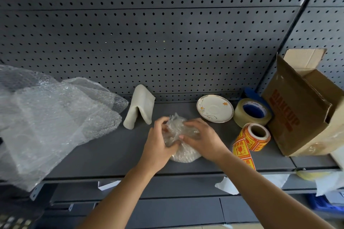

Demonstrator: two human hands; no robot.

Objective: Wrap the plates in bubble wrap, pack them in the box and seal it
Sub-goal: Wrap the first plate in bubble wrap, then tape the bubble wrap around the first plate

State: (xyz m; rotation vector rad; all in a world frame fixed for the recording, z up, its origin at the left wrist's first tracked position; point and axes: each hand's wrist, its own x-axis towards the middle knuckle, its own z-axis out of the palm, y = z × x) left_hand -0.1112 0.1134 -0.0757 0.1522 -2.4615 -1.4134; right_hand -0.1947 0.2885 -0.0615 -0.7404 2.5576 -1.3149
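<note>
Left hand (161,142) and right hand (202,138) both clutched bubble-wrapped bundle (183,141) on shelf (104,152) — bare plate (215,108) nearby.

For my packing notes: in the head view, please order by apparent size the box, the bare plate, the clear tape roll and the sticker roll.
1. box
2. bare plate
3. clear tape roll and sticker roll: these two look alike, so no ranking between them.

Grey pegboard wall (149,33) behind grey shelf (111,154)
</note>
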